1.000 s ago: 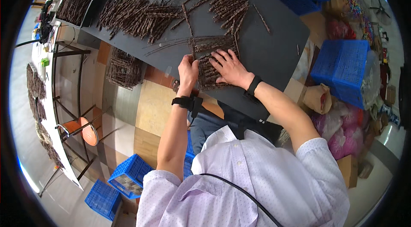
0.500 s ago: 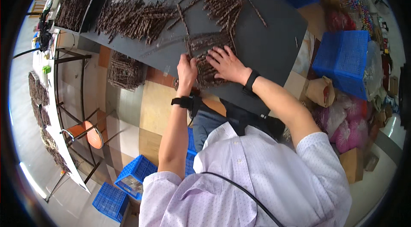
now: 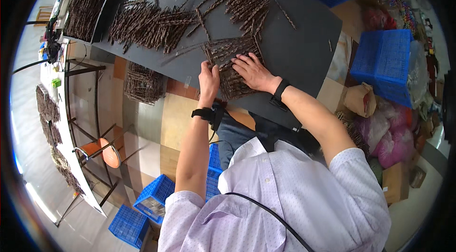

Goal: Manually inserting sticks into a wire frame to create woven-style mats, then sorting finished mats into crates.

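Apparently mostly filled, the stick mat (image 3: 232,88) lies at the picture's centre on the counter (image 3: 299,52), its left edge pinched by the left hand (image 3: 209,80), the right hand (image 3: 257,75) spread across it, while loose sticks (image 3: 247,4) at upper centre lie unattached.

The left head-worn fisheye camera looks steeply down at close range on the hands (image 3: 258,77) and dark tabletop (image 3: 299,47).
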Available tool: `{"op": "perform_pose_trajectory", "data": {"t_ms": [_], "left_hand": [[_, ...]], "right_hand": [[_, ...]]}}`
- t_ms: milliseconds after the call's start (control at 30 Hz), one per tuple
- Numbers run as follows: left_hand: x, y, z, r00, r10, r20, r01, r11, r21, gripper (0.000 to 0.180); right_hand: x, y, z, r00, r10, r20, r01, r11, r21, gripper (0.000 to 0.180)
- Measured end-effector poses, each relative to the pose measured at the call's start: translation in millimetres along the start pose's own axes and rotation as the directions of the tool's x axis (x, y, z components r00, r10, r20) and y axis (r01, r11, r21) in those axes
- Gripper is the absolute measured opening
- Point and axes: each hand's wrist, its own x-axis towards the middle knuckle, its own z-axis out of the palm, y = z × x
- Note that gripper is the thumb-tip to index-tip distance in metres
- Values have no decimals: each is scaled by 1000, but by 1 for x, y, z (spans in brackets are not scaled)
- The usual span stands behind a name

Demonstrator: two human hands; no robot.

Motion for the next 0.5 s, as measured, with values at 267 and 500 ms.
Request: {"op": "perform_pose_trajectory", "data": {"t_ms": [267,500], "left_hand": [[-16,20,-8,969,243,-47,-225,943,245,35],[-7,10,-6,990,130,-53,-116,970,213,38]], "right_hand": [[2,1,4,999,25,-27,-24,999,21,55],[0,-4,-16,999,17,-34,-16,999,34,76]]}}
